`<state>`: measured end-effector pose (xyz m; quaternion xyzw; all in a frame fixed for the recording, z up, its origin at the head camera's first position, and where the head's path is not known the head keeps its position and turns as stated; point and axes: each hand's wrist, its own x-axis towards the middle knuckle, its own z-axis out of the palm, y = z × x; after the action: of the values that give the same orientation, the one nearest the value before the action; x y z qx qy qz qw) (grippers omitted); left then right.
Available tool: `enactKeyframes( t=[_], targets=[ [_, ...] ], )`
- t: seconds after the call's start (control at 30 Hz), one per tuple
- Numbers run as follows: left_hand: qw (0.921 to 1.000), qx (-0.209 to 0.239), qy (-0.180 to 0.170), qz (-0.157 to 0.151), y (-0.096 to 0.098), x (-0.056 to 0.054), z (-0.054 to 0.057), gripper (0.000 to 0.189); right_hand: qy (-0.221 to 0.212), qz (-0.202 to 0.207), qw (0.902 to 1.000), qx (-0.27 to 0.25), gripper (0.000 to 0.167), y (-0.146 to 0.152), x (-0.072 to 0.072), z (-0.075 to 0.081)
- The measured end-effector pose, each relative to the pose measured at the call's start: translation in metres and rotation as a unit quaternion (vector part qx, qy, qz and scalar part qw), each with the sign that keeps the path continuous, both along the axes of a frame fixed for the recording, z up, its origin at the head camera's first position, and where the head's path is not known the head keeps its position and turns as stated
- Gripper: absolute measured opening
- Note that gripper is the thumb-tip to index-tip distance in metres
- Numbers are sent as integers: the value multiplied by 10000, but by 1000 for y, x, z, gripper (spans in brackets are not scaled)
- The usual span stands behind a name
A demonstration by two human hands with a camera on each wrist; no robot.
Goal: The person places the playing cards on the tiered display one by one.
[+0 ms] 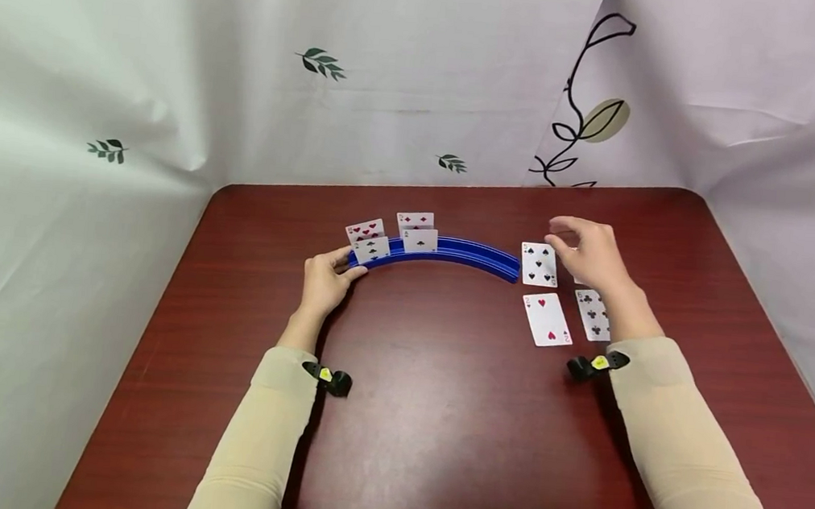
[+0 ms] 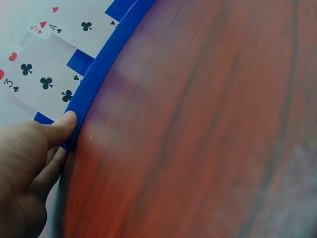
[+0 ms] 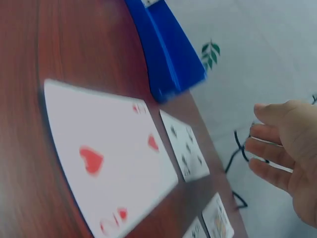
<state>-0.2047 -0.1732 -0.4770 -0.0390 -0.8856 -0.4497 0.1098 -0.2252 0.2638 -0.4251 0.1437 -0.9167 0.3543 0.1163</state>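
A curved blue card holder (image 1: 466, 251) lies across the far half of the table. My left hand (image 1: 325, 284) grips its left end, the thumb on the front edge in the left wrist view. Near that hand stand a three of clubs (image 2: 44, 82) and a hearts card (image 1: 366, 228) behind it. Further right an ace of clubs (image 1: 420, 241) stands in front of a diamonds card (image 1: 415, 220). My right hand (image 1: 589, 254) is raised over loose cards, holding nothing, its fingers loosely bent. Beside it lie a spades card (image 1: 539, 264) and a two of hearts (image 1: 547, 319).
A clubs card (image 1: 594, 315) lies partly behind the right wrist. Another card (image 3: 218, 218) is mostly hidden by the right hand in the head view. The reddish-brown table (image 1: 422, 417) meets a white patterned curtain (image 1: 390, 124) at the back.
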Motion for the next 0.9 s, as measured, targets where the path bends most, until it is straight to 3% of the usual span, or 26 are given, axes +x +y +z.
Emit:
enactKeyframes(
  t=[0.3,0.53,0.73,0.9],
  targets=[
    [9999,-84,45,116,-1,-1,0,47,-659,-198,9964,490,38,33,5,-3],
    [10000,25,89,-10,3,0,0,46,-991,-318,9915,782,45,49,6,-10],
    [10000,9,66,-36,6,0,0,47,-1362,-75,9847,1088,59,61,3,-12],
    [10000,-38,27,-42,8,-1,2,48,-1817,152,9730,1416,70,69,2,-15]
  ],
)
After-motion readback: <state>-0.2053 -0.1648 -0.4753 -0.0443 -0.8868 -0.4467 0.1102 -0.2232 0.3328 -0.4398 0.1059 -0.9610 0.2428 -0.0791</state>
